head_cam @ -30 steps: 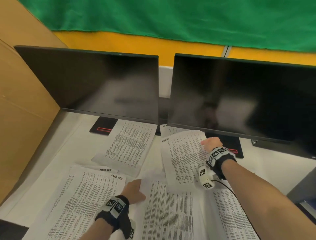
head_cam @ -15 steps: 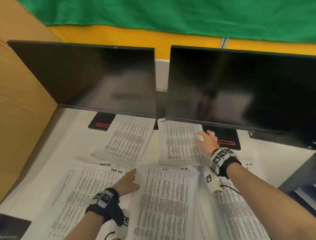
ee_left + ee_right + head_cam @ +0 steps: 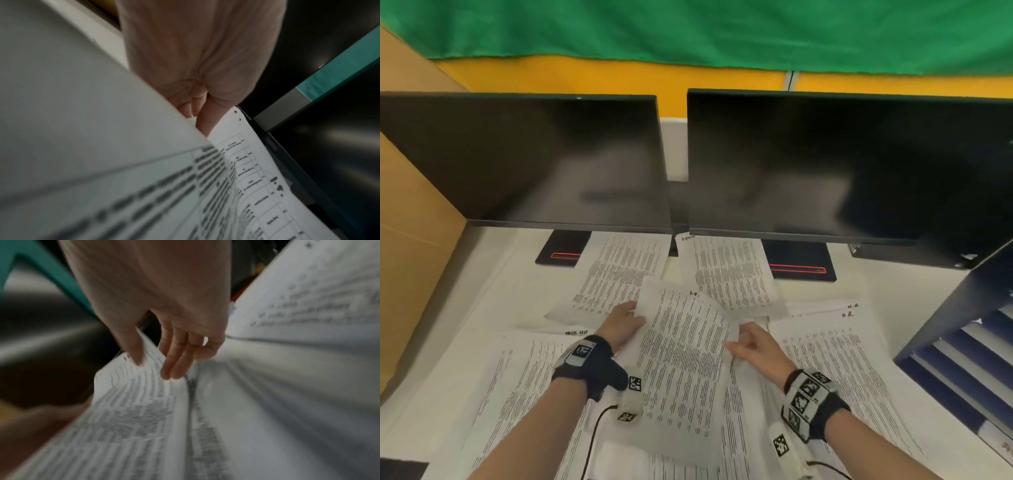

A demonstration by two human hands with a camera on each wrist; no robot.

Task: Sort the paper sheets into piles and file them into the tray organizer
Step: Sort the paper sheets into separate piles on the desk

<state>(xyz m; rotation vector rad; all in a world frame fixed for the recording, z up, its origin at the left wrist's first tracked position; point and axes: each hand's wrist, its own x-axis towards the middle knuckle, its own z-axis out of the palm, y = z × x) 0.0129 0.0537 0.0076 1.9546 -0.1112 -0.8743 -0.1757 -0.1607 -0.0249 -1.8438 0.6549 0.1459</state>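
Both hands now on one sheet — half a second back the right hand (image 3: 751, 349) lay flat, fingers forward, on the far-right pile under the right monitor, and the left hand (image 3: 621, 323) rested at the left edge of the middle near stack; the right hand has since pulled back toward the body and met the left over that middle stack.

The white printed paper sheet with dense black text rows (image 3: 685, 356) is lifted off the stack between them, bowed and partly airborne, its far corner raised over the two far piles; earlier it lay flat on top. Left hand grips its left edge, fingers curled under the paper as the left-wrist view shows (image 3: 202, 112); right hand pinches the right edge, thumb on top, fingers beneath (image 3: 174, 363), though that view is smeared with motion.

Reading: the last placement on the far-right pile looks finished, and the next sheet is being taken up for sorting; filing has not begun.

Orientation — long axis runs roughly near-to-far, tilted so the top end leans left of straight ahead; header end with a small handwritten mark points away from the person, toward the gap between the two black monitors (image 3: 524, 161).

Other sorted piles lie around it on the white counter (image 3: 493, 274); the dark blue slatted tray organizer (image 3: 962, 342) stands at the right edge, well apart from the held sheet.
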